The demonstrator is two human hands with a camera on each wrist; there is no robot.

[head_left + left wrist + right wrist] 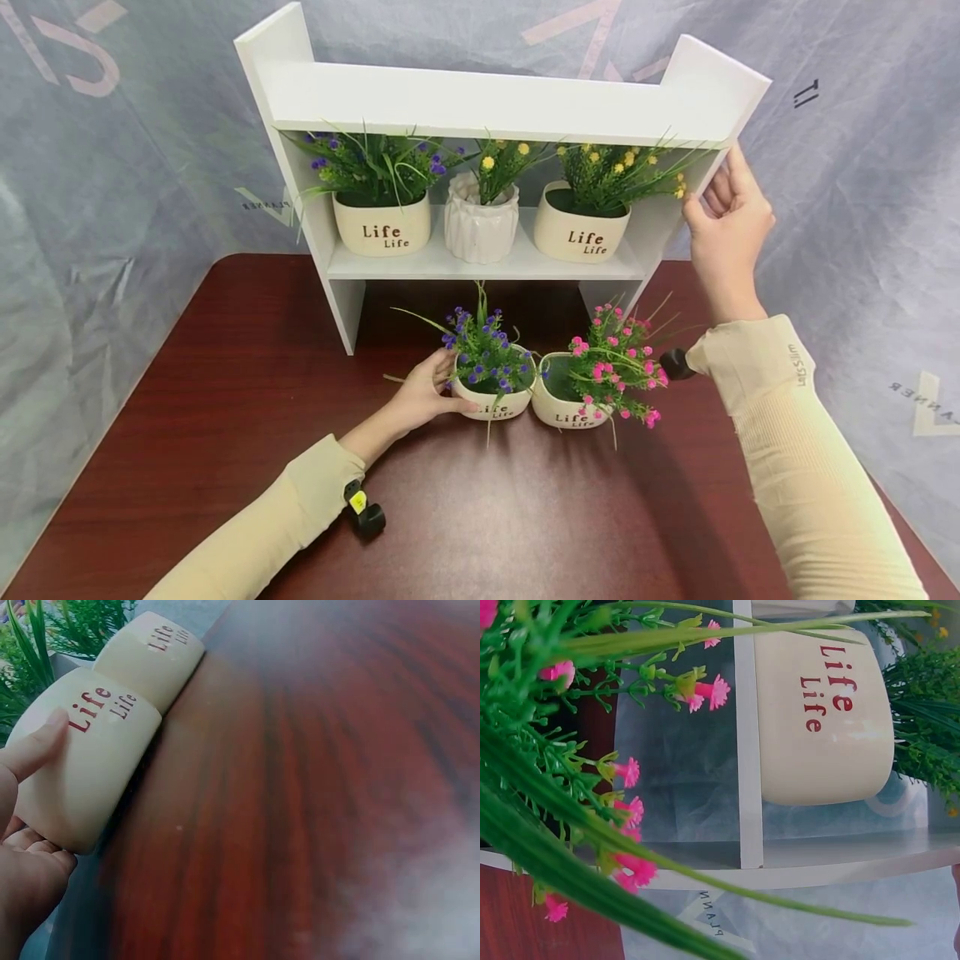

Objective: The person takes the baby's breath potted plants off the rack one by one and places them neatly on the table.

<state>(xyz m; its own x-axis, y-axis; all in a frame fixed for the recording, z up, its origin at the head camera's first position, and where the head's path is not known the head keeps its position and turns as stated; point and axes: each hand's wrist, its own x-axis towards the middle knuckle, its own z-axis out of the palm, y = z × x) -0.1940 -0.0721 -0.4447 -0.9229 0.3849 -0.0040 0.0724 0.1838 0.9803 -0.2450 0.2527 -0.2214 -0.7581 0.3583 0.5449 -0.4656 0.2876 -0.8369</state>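
Note:
My left hand (429, 390) grips the left end of a cream oval flowerpot (94, 761) with purple artificial flowers (487, 346), thumb on its lettered front and fingers round its end. Close against its right side stands a second cream pot (573, 414) with pink flowers (611, 358). Behind them is a white two-tier shelf (480, 100). Up at the shelf's right side panel, my right hand (729, 229) holds the edge, thumb toward the front; some of its fingers are partly hidden. The right wrist view has pink flowers (634, 866) in front of the shelf.
On the shelf's middle board stand a cream pot with purple flowers (382, 225), a white fluted pot (482, 221) with yellow flowers, and a cream pot with yellow flowers (583, 233). All stands on a dark red wooden table (225, 400), with grey cloth (150, 167) behind.

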